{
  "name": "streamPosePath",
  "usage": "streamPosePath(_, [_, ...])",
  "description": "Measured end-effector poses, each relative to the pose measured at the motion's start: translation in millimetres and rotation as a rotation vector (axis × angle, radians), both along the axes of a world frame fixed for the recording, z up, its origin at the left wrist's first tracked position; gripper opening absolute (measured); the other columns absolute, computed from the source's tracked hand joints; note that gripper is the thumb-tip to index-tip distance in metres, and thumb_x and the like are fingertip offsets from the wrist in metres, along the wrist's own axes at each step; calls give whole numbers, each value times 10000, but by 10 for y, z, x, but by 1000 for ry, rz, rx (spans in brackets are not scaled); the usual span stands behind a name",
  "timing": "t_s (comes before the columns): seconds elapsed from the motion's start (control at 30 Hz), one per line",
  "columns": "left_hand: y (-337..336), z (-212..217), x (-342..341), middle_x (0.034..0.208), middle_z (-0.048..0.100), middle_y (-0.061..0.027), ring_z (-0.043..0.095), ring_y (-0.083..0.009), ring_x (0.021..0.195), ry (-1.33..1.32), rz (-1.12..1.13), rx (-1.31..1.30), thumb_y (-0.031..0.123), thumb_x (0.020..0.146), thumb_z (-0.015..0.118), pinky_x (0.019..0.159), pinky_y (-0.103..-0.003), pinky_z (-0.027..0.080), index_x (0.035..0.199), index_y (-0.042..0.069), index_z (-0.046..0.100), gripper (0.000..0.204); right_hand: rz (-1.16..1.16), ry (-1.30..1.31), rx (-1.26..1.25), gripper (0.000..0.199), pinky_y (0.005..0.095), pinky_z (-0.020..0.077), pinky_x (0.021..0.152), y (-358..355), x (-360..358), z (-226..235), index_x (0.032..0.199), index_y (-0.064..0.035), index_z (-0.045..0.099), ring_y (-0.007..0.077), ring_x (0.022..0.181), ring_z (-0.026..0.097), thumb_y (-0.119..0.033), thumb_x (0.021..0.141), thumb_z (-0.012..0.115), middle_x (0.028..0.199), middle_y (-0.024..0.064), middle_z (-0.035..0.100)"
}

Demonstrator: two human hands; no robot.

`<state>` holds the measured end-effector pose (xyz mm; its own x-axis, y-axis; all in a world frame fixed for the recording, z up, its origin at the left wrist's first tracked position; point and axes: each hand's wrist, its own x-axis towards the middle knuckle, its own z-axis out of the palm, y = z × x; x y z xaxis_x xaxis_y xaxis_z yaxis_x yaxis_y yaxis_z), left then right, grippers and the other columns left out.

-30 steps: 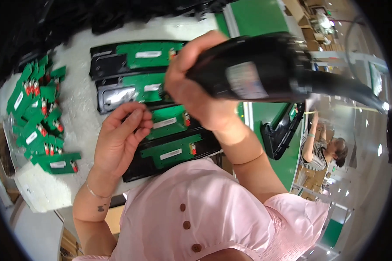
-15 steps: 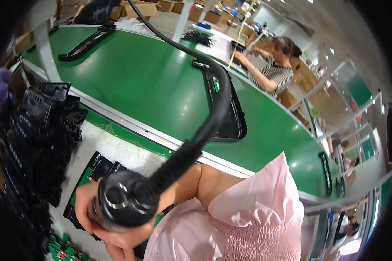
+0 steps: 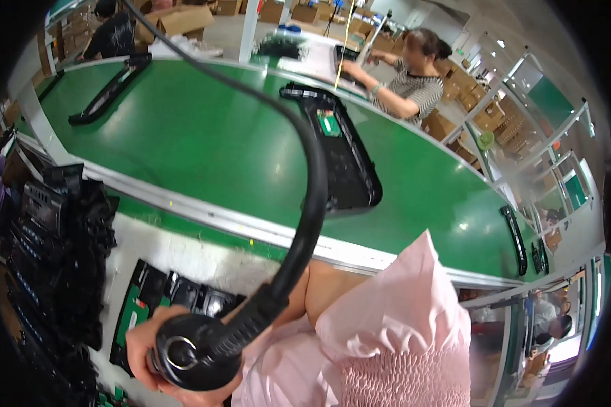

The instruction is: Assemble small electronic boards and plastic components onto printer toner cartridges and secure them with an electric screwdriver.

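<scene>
One hand (image 3: 146, 353) of ours shows, the right, low left in the frame, wrapped tight round a black powered screwdriver (image 3: 193, 349) whose thick cable (image 3: 312, 203) arcs up the middle, keeping slack off the work. Beneath sits a black tray with green boards (image 3: 132, 315) on the white desk (image 3: 183, 254). Our left hand is out of view. Above runs a green conveyor (image 3: 204, 142).
</scene>
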<state>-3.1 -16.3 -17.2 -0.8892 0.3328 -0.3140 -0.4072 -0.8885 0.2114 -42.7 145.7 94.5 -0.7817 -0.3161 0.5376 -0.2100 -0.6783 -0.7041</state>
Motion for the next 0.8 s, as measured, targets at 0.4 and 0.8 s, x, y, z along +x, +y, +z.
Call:
streamPosePath(0.4, [201, 248, 123, 1242, 437, -176, 413, -266, 1144, -32, 70, 156, 134, 900, 477, 1001, -374, 340, 1209, -60, 415, 370, -240, 193, 40, 191, 232, 405, 507, -66, -49, -74, 813, -25, 511, 90, 598, 490, -10, 636, 582, 743, 36, 523])
streamPosePath(0.8, [-459, -106, 149, 1044, 560, -137, 566, -229, 907, -42, -98, -47, 73, 926, 407, 651, -265, 548, 1190, 10, 457, 276, -240, 26, 47, 163, 217, 369, 535, -383, -380, -145, 782, -39, 496, 60, 578, 439, 5, 641, 565, 654, -8, 478])
